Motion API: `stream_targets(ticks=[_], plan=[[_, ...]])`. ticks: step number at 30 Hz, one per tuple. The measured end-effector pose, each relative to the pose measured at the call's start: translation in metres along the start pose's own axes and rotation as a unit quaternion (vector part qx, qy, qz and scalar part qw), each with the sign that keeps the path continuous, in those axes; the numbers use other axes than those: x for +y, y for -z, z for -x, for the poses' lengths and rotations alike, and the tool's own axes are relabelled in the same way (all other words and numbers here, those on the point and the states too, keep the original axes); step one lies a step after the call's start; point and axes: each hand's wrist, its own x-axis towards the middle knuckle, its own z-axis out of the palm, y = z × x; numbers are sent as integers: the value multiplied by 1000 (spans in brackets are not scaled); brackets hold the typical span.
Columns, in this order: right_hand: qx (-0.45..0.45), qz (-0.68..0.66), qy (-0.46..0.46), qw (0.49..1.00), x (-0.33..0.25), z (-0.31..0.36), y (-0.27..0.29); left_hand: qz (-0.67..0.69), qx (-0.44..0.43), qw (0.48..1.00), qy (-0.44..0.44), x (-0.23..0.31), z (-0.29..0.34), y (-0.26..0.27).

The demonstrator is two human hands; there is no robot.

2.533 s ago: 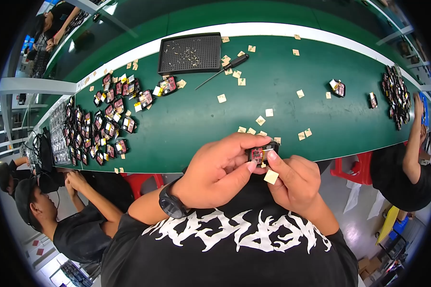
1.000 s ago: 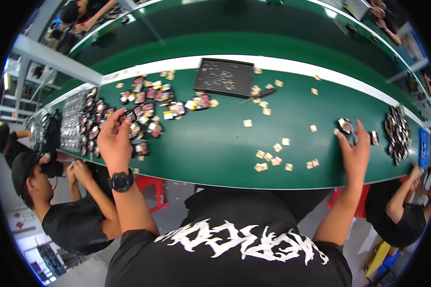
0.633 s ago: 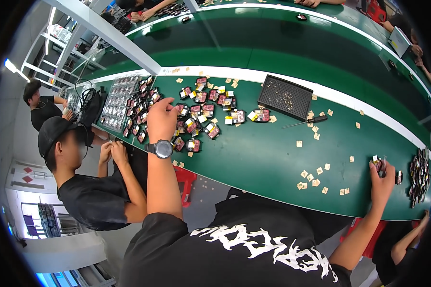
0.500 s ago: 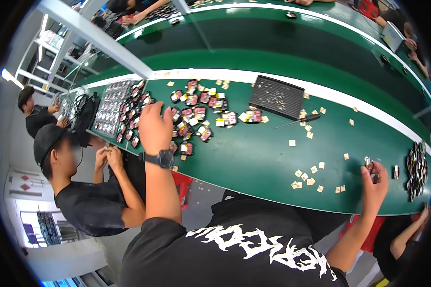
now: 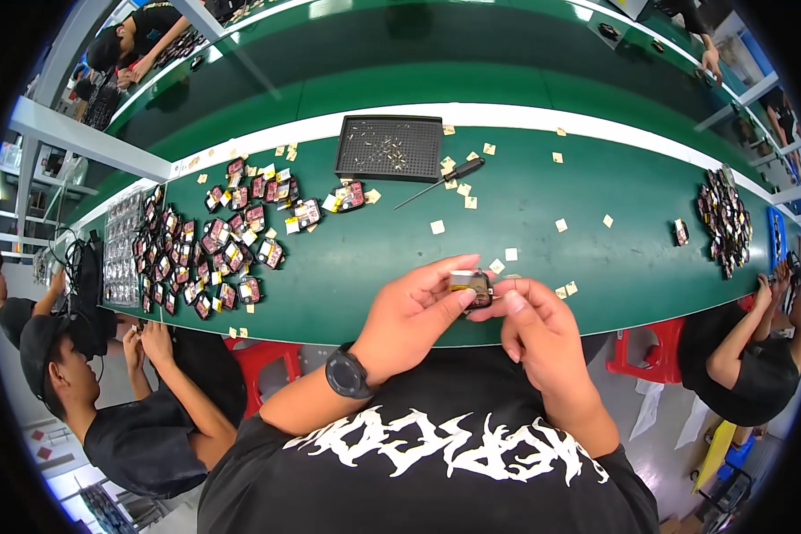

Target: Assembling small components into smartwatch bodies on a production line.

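In front of my chest, my left hand (image 5: pixel 414 311) grips a small black device (image 5: pixel 473 287) with a clear-and-yellow film or label on its face. The thumb lies across its front and the fingers are behind it. My right hand (image 5: pixel 543 325) is at the device's right edge, thumb and forefinger pinched together; what is between them is too small to make out. Just beyond the hands, small cream paper squares (image 5: pixel 497 266) lie on the green table (image 5: pixel 347 285).
Many similar devices (image 5: pixel 231 236) are heaped at the left, beside clear trays (image 5: pixel 123 245). A black tray (image 5: pixel 389 147) with tiny parts stands at the back, next to a screwdriver (image 5: pixel 440 182). Another pile (image 5: pixel 724 222) and a single device (image 5: pixel 681 232) are at right. Co-workers sit on both sides.
Both hands have come together at the middle, the left from the device heap, the right from the table's right side. A device the right hand held now appears in the left. The view has turned rightward.
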Motion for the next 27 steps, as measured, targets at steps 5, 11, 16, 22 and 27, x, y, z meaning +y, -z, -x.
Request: stream_targets(ticks=[5,11,16,22,27], plan=[[80,42,11,996,13,4,16,198,34,969,144,6,-2,3],[60,7,-54,997,18,3,27,121,22,985,121,8,-1,-1],[28,43,-38,998,19,3,24,36,-3,998,45,-5,1,-2],[-16,12,-39,999,5,15,9,-43,6,999,15,-1,4,-7],[-57,11,-87,994,2,12,5,-117,2,993,12,1,5,-7]])
